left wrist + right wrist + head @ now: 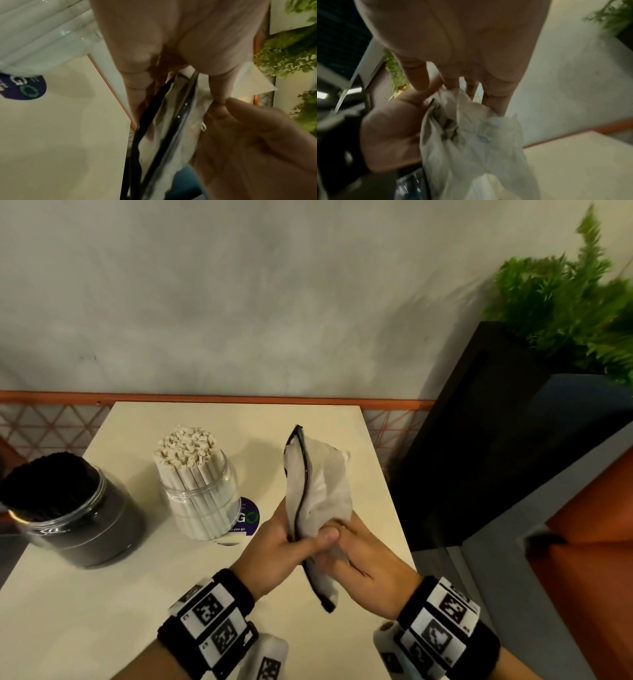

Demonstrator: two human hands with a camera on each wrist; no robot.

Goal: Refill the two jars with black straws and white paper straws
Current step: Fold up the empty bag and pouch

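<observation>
A clear jar packed with black straws stands at the table's left edge. Beside it stands a second clear jar, filled with white paper straws. Both my hands hold a crumpled, limp clear plastic bag with a black edge strip, upright over the table's right part. My left hand grips its lower part with the thumb laid across the front. From the right, my right hand pinches the same bag. In the left wrist view the bag hangs between the fingers; the right wrist view shows the bag bunched up.
The cream table stands against an orange rail and a grey wall. A purple round sticker lies behind the white-straw jar. A tall black planter with a fern stands right of the table.
</observation>
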